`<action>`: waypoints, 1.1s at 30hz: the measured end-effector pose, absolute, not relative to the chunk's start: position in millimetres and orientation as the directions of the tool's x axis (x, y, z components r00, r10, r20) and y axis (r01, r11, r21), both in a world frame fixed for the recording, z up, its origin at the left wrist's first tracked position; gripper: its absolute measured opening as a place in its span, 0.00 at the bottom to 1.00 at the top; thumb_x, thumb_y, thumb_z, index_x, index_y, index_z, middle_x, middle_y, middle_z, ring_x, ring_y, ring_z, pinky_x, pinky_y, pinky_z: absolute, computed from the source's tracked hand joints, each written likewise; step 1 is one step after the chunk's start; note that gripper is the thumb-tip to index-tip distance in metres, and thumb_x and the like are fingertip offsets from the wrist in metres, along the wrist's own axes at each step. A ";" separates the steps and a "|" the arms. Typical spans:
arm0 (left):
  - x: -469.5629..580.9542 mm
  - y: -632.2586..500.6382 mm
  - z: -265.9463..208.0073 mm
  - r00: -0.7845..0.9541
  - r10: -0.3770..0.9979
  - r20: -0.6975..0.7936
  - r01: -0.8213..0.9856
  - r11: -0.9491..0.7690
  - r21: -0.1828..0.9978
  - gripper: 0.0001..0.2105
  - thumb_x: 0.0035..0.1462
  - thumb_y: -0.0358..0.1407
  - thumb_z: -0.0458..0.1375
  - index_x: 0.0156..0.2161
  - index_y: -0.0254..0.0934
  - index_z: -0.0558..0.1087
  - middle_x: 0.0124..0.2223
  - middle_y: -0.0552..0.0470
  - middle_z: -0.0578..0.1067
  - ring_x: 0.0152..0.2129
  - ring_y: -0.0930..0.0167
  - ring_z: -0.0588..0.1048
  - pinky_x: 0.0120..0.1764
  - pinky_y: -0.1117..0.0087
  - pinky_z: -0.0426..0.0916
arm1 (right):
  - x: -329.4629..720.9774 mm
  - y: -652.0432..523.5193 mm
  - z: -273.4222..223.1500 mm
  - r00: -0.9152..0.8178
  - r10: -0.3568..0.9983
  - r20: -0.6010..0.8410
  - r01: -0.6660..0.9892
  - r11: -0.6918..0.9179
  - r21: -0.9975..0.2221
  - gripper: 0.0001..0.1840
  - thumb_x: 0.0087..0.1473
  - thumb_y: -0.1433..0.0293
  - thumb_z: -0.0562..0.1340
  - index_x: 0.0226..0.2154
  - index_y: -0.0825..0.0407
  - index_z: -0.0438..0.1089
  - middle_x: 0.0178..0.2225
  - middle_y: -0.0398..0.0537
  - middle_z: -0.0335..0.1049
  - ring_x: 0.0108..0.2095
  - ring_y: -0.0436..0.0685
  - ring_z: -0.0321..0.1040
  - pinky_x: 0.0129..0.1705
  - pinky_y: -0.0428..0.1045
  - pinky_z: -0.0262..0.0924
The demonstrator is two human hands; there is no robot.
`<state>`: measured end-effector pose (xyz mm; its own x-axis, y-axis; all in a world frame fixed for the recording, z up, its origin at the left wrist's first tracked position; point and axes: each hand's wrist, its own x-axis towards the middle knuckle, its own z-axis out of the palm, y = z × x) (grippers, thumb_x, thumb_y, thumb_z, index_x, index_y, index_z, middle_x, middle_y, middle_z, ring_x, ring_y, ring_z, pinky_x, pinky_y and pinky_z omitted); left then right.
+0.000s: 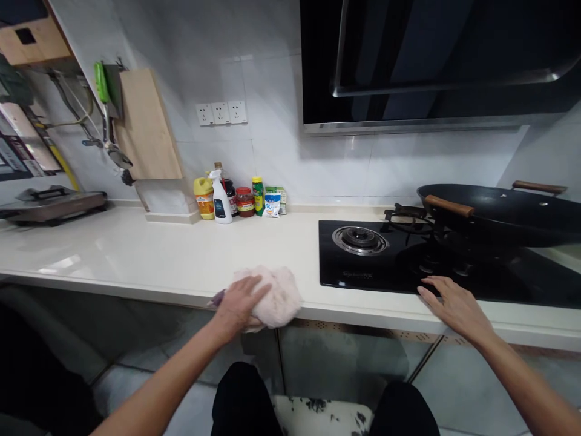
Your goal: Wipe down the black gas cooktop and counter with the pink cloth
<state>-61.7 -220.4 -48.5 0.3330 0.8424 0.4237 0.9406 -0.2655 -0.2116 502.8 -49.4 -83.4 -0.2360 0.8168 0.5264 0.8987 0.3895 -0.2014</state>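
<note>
My left hand point(242, 303) lies over a fluffy pale pink cleaning cloth point(279, 300), bunched at the front edge of the white countertop point(172, 248). Part of the cloth hangs below that edge, and its underside is hidden. Farther right, my right hand point(454, 306) rests at the counter edge with nothing in it, fingers stretched toward the black gas stove point(363, 275). Its fingertips are by the stove's front rim; whether they touch the glass I cannot tell.
A wok point(499, 212) with wooden handles sits on the right burner under the range hood point(431, 72). Against the wall stand a spray bottle point(221, 200), a yellow jug point(204, 198) and several condiments. A cutting board point(147, 127) hangs left; an electric pan point(54, 204) lies far left.
</note>
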 end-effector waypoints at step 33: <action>-49.4 -31.4 3.2 -0.211 0.977 0.007 0.977 0.211 -0.003 0.45 0.56 0.70 0.40 0.73 0.50 0.49 0.75 0.41 0.46 0.70 0.43 0.47 0.63 0.36 0.48 | 287.4 -32.1 -13.2 -0.759 0.578 0.300 0.497 0.812 -0.307 0.17 0.63 0.60 0.60 0.52 0.48 0.70 0.52 0.54 0.63 0.51 0.64 0.59 0.56 0.63 0.56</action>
<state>-49.4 -31.4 3.2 -0.2113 0.9774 0.0067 0.9774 0.2113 -0.0033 287.4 -32.1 -13.2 -0.7589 0.5779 0.3003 0.4968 0.8118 -0.3068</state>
